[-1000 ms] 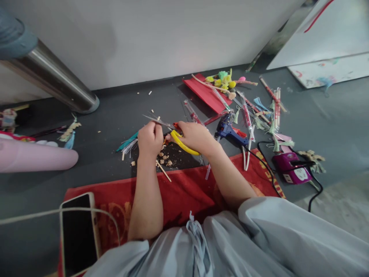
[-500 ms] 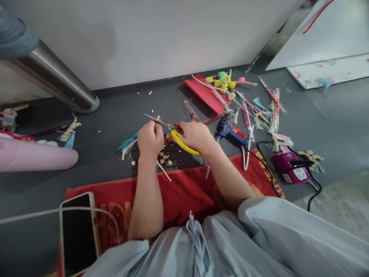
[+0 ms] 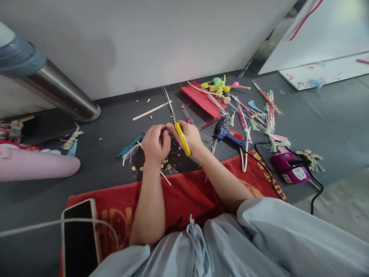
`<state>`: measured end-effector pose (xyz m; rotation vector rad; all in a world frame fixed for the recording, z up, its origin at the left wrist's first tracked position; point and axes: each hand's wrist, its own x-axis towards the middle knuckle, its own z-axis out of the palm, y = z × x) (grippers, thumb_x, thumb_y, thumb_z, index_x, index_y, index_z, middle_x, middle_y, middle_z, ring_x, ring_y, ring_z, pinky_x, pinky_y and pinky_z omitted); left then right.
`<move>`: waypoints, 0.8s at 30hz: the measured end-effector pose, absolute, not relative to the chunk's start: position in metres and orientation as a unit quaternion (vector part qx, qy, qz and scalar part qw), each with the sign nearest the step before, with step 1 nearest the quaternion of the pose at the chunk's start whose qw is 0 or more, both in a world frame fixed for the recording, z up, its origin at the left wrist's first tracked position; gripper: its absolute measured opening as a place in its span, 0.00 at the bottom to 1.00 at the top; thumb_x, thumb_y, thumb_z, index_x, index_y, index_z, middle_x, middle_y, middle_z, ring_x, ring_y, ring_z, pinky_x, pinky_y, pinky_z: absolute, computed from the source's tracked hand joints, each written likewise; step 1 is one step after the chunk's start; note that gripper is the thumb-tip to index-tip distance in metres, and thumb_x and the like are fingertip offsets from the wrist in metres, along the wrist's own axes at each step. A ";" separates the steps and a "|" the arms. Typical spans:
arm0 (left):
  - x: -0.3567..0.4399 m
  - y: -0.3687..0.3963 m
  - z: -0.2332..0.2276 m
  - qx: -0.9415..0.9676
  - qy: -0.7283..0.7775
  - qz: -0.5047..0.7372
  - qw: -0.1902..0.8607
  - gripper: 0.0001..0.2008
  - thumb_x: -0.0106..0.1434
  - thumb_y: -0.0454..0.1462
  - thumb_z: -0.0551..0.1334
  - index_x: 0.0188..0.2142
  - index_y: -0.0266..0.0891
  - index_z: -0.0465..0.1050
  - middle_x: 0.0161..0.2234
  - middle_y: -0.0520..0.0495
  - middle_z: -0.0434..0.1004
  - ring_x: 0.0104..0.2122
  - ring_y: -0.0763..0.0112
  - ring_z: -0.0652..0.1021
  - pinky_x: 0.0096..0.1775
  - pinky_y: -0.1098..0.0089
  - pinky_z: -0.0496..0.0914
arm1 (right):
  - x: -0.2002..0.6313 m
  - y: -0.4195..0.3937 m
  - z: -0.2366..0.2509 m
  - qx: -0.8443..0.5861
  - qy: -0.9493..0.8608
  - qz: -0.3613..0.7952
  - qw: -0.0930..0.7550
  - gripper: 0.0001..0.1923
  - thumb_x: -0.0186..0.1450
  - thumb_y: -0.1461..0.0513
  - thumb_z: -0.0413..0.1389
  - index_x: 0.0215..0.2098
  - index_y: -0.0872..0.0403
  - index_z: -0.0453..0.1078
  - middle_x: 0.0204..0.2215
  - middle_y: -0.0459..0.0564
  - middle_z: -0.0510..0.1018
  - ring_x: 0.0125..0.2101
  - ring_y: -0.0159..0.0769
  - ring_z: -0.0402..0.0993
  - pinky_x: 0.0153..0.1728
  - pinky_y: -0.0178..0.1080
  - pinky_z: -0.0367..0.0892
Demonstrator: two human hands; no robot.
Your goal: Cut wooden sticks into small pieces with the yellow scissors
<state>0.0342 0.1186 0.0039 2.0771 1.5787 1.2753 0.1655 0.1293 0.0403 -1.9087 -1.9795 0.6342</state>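
The yellow-handled scissors are grasped by the right hand, with the fingers closed around the handle and the blades pointing away toward the wall. The blades appear closed or nearly closed. The left hand is clenched just beside the right hand, almost touching it; what is pinched inside the left fingers cannot be told, because it is hidden. Both hands are held above the dark floor, over small wooden crumbs that are scattered in front of the red cloth. A thin wooden stick is seen lying on the floor beyond the hands, well apart from them. A blue glue gun is placed near the right hand, on its right side, and a purple power socket with a black cable is found further right. A phone is laid on the left corner of the cloth, and a pink roll rests at the far left
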 end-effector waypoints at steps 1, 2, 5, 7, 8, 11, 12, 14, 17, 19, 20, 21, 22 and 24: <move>0.036 0.120 0.004 0.709 0.538 0.434 0.139 0.15 0.65 0.43 0.48 0.40 0.39 0.69 0.36 0.44 0.75 0.37 0.68 0.75 0.41 0.67 0.69 | 0.164 0.129 0.038 -0.666 -0.688 0.231 0.173 0.30 0.67 0.42 0.35 0.34 0.52 0.69 0.31 0.50 0.79 0.33 0.37 0.75 0.30 0.32 0.57; 0.037 0.122 0.004 0.705 0.536 0.435 0.162 0.16 0.65 0.44 0.49 0.42 0.39 0.69 0.39 0.44 0.76 0.38 0.68 0.75 0.42 0.67 0.70 | 0.162 0.128 0.037 -0.663 -0.684 0.241 0.186 0.29 0.67 0.42 0.36 0.34 0.52 0.69 0.30 0.49 0.79 0.33 0.36 0.75 0.30 0.32 0.58; 0.037 0.126 0.004 0.703 0.517 0.434 0.224 0.19 0.65 0.49 0.48 0.43 0.39 0.69 0.44 0.43 0.76 0.44 0.66 0.75 0.46 0.64 0.69 | 0.159 0.128 0.031 -0.662 -0.670 0.265 0.208 0.28 0.68 0.43 0.36 0.34 0.52 0.69 0.31 0.49 0.79 0.33 0.35 0.75 0.30 0.31 0.58; 0.036 0.127 0.004 0.712 0.499 0.425 0.251 0.22 0.64 0.53 0.48 0.40 0.40 0.70 0.44 0.42 0.75 0.47 0.65 0.74 0.48 0.63 0.69 | 0.158 0.127 0.027 -0.660 -0.665 0.274 0.217 0.27 0.67 0.43 0.38 0.35 0.52 0.69 0.31 0.49 0.79 0.32 0.35 0.74 0.29 0.31 0.57; 0.036 0.128 0.003 0.715 0.493 0.422 0.260 0.23 0.63 0.55 0.49 0.40 0.41 0.70 0.45 0.42 0.74 0.48 0.65 0.74 0.49 0.63 0.69 | 0.158 0.127 0.026 -0.659 -0.663 0.276 0.224 0.27 0.67 0.43 0.38 0.34 0.52 0.69 0.31 0.49 0.79 0.31 0.34 0.74 0.29 0.31 0.57; 0.036 0.130 -0.003 0.713 0.477 0.420 0.295 0.27 0.59 0.58 0.53 0.45 0.40 0.69 0.51 0.38 0.69 0.54 0.62 0.70 0.53 0.61 0.67 | 0.158 0.127 0.024 -0.659 -0.654 0.278 0.245 0.27 0.66 0.42 0.39 0.33 0.52 0.68 0.29 0.48 0.78 0.30 0.33 0.73 0.28 0.31 0.57; 0.036 0.130 -0.005 0.713 0.467 0.415 0.317 0.30 0.57 0.59 0.54 0.47 0.39 0.67 0.53 0.37 0.67 0.56 0.60 0.68 0.55 0.59 0.66 | 0.158 0.128 0.024 -0.662 -0.651 0.278 0.246 0.27 0.65 0.42 0.39 0.33 0.52 0.68 0.29 0.48 0.78 0.30 0.34 0.73 0.28 0.31 0.57; 0.038 0.130 -0.010 0.711 0.447 0.398 0.370 0.35 0.54 0.60 0.57 0.52 0.37 0.64 0.56 0.33 0.64 0.59 0.56 0.66 0.58 0.56 0.62 | 0.158 0.129 0.025 -0.674 -0.642 0.279 0.234 0.26 0.65 0.42 0.40 0.32 0.51 0.68 0.28 0.48 0.78 0.29 0.34 0.73 0.28 0.31 0.57; 0.042 0.129 -0.012 0.694 0.431 0.386 0.429 0.44 0.47 0.60 0.63 0.57 0.37 0.58 0.59 0.32 0.58 0.61 0.52 0.62 0.60 0.53 0.59 | 0.157 0.130 0.027 -0.689 -0.633 0.283 0.210 0.24 0.65 0.43 0.41 0.31 0.51 0.68 0.27 0.48 0.78 0.29 0.35 0.73 0.29 0.32 0.58; 0.044 0.127 -0.012 0.680 0.424 0.385 0.457 0.48 0.44 0.59 0.66 0.59 0.39 0.54 0.61 0.32 0.54 0.62 0.50 0.61 0.60 0.52 0.60 | 0.156 0.131 0.029 -0.690 -0.632 0.290 0.201 0.24 0.65 0.44 0.42 0.31 0.51 0.68 0.28 0.48 0.78 0.30 0.36 0.74 0.29 0.33 0.58; 0.044 0.126 -0.012 0.676 0.421 0.382 0.468 0.50 0.43 0.58 0.66 0.60 0.40 0.53 0.62 0.32 0.53 0.62 0.49 0.60 0.59 0.51 0.61 | 0.156 0.132 0.029 -0.690 -0.632 0.294 0.198 0.24 0.65 0.44 0.42 0.32 0.51 0.68 0.29 0.49 0.78 0.30 0.36 0.74 0.29 0.33 0.58; 0.044 0.126 -0.011 0.675 0.419 0.379 0.476 0.51 0.43 0.58 0.67 0.60 0.41 0.52 0.62 0.32 0.52 0.62 0.49 0.60 0.59 0.51 0.61 | 0.155 0.132 0.028 -0.689 -0.631 0.297 0.195 0.24 0.65 0.43 0.41 0.33 0.51 0.69 0.29 0.49 0.79 0.30 0.37 0.74 0.29 0.33 0.59; 0.044 0.126 -0.011 0.675 0.417 0.375 0.478 0.51 0.42 0.58 0.67 0.61 0.41 0.51 0.63 0.32 0.51 0.62 0.49 0.59 0.59 0.50 0.61 | 0.155 0.133 0.027 -0.689 -0.631 0.299 0.193 0.25 0.65 0.43 0.41 0.34 0.51 0.69 0.30 0.49 0.79 0.31 0.37 0.75 0.29 0.33 0.59; 0.044 0.126 -0.011 0.683 0.418 0.373 0.468 0.51 0.42 0.57 0.68 0.61 0.42 0.51 0.63 0.34 0.52 0.63 0.48 0.57 0.60 0.49 0.58 | 0.155 0.133 0.024 -0.689 -0.633 0.296 0.191 0.27 0.65 0.42 0.39 0.36 0.51 0.70 0.30 0.50 0.79 0.31 0.38 0.75 0.30 0.33 0.60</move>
